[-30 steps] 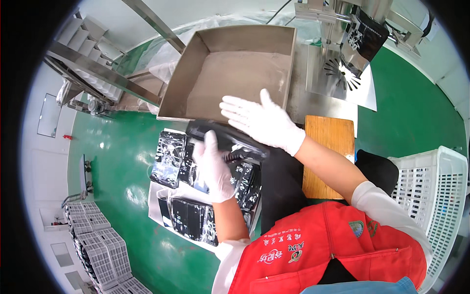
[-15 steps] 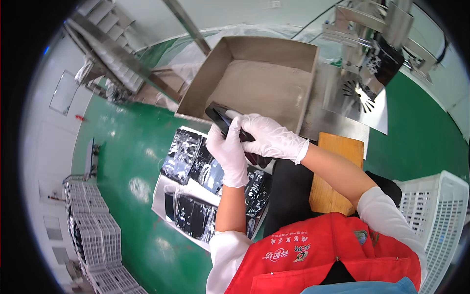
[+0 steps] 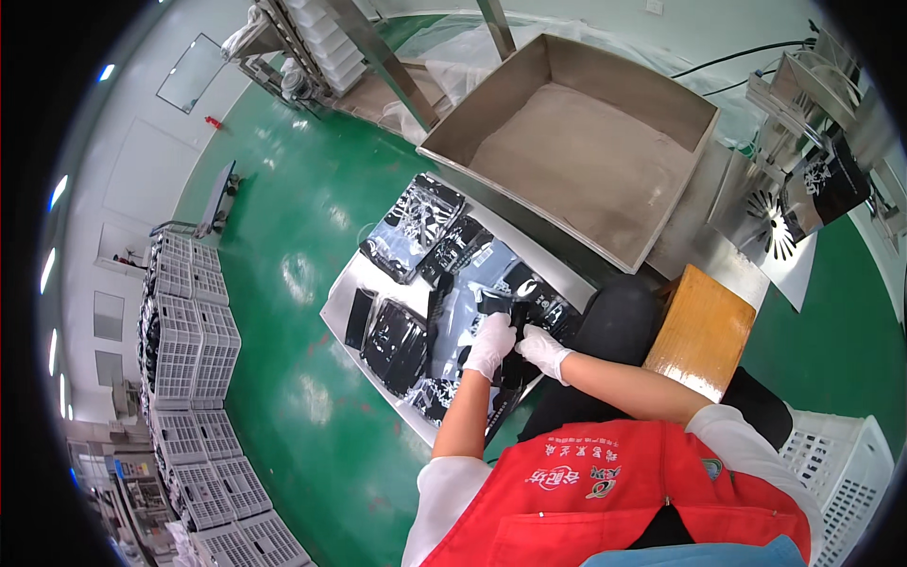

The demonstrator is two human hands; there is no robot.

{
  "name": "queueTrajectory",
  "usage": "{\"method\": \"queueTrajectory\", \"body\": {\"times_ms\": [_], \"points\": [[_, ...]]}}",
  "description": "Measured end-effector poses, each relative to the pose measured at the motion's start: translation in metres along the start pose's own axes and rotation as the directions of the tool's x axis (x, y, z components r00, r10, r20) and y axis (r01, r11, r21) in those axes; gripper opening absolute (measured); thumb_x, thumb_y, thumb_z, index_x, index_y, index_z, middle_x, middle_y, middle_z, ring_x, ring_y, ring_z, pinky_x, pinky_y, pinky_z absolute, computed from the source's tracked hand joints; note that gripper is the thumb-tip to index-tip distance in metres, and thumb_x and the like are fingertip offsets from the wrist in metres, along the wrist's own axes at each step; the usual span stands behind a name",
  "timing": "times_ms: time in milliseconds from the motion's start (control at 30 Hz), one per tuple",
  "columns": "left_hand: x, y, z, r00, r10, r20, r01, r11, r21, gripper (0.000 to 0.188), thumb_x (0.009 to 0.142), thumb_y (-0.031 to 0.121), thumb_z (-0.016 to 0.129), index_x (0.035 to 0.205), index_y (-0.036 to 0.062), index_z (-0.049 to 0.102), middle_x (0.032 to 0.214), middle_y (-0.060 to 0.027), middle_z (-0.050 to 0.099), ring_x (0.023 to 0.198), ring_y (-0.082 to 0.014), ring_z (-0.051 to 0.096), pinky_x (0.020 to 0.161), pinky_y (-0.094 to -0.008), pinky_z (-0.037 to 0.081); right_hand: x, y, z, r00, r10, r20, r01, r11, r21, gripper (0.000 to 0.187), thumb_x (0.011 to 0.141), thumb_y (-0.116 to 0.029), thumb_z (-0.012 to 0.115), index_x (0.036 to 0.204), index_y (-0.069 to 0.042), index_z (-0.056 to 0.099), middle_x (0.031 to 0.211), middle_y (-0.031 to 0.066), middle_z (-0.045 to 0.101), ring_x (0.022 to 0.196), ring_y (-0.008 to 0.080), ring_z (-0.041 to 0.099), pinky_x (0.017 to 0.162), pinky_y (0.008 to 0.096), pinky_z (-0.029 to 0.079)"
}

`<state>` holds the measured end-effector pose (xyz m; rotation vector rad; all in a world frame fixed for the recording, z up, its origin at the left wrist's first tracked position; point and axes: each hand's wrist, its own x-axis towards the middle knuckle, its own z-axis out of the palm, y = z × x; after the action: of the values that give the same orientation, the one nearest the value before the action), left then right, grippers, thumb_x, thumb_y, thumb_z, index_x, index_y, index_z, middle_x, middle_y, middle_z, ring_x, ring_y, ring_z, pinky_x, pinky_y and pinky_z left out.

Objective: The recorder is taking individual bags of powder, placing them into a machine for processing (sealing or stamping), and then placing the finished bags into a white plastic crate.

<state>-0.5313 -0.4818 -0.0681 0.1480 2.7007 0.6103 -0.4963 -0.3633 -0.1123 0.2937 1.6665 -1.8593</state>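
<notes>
A pale metal table (image 3: 351, 295) in front of me carries several black plastic packaging bags (image 3: 413, 227) with clear or bluish panels and white print. My left hand (image 3: 491, 346), in a thin white glove, is closed on the edge of a black packaging bag (image 3: 518, 370) lying at the near right of the pile. Close beside it, my gloved right hand (image 3: 544, 354) is closed on the same dark plastic. The fingertips of both hands are partly hidden in the black folds. Another stack of black bags (image 3: 395, 348) lies left of my hands.
A large steel tray (image 3: 576, 222) with fine brownish powder stands beyond the table. A wooden stool (image 3: 701, 331) is at my right, with a white plastic basket (image 3: 844, 463) nearer. A filling machine (image 3: 789, 203) stands far right. Stacked white crates (image 3: 194, 354) line the left.
Both hands have come down from in front of the steel tray to the bags on the table, bringing the dark bag with them. The view has turned toward the left.
</notes>
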Motion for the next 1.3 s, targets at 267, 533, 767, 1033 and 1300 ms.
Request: {"method": "queueTrajectory", "body": {"times_ms": [267, 533, 767, 1033, 1300], "points": [[-0.044, 0.020, -0.045, 0.949, -0.050, -0.311, 0.113, 0.976, 0.187, 0.020, 0.082, 0.024, 0.064, 0.077, 0.0048, 0.068, 0.075, -0.0173, 0.067, 0.073, -0.0353, 0.066, 0.066, -0.0466, 0.051, -0.050, -0.089, -0.025, 0.899, -0.389, 0.203, 0.353, 0.366, -0.861, 0.026, 0.085, -0.022, 0.056, 0.089, 0.002, 0.063, 0.088, 0.0256, 0.064, 0.087, 0.0419, 0.063, 0.079, 0.0514, 0.048], [-0.078, 0.122, -0.124, 0.685, -0.003, -0.729, -0.313, 0.902, -0.298, 0.029, 0.085, 0.023, 0.066, 0.068, 0.0022, 0.054, 0.066, -0.0179, 0.058, 0.063, -0.0364, 0.060, 0.058, -0.0442, 0.046, -0.121, -0.189, -0.015, 0.801, -0.506, 0.319, 0.512, 0.856, 0.071, 0.025, 0.091, -0.006, 0.061, 0.114, 0.002, 0.057, 0.107, 0.0038, 0.061, 0.101, 0.0092, 0.053, 0.089, 0.0260, 0.043], [-0.047, 0.182, -0.158, 0.615, 0.322, -0.720, -0.708, 0.627, -0.325, 0.018, 0.082, 0.019, 0.071, 0.081, 0.0004, 0.068, 0.070, -0.0147, 0.063, 0.063, -0.0254, 0.062, 0.059, -0.0335, 0.048, -0.176, -0.267, -0.081, 0.766, -0.593, 0.249, 0.642, 0.718, -0.269, 0.043, 0.088, -0.006, 0.049, 0.129, 0.006, 0.052, 0.107, 0.0017, 0.061, 0.097, 0.0072, 0.053, 0.091, 0.0231, 0.042], [0.002, 0.241, -0.161, 0.449, 0.646, -0.618, -0.841, 0.539, -0.047, 0.028, 0.083, 0.021, 0.067, 0.071, -0.0035, 0.060, 0.069, -0.0213, 0.059, 0.066, -0.0391, 0.059, 0.059, -0.0416, 0.047, -0.190, -0.274, -0.143, 0.700, -0.713, 0.038, 0.630, 0.591, -0.504, 0.018, 0.091, -0.012, 0.053, 0.084, 0.002, 0.061, 0.080, -0.0020, 0.062, 0.076, 0.0045, 0.052, 0.067, 0.0223, 0.042], [0.038, 0.269, -0.147, 0.607, 0.665, -0.434, -0.794, 0.522, -0.312, 0.023, 0.081, 0.014, 0.058, 0.070, -0.0058, 0.060, 0.068, -0.0264, 0.059, 0.069, -0.0432, 0.061, 0.065, -0.0470, 0.049, -0.150, -0.262, -0.198, 0.774, -0.617, -0.142, 0.560, 0.772, -0.299, 0.019, 0.090, -0.013, 0.056, 0.091, 0.002, 0.067, 0.074, 0.0043, 0.066, 0.064, 0.0111, 0.058, 0.061, 0.0265, 0.046]]}}
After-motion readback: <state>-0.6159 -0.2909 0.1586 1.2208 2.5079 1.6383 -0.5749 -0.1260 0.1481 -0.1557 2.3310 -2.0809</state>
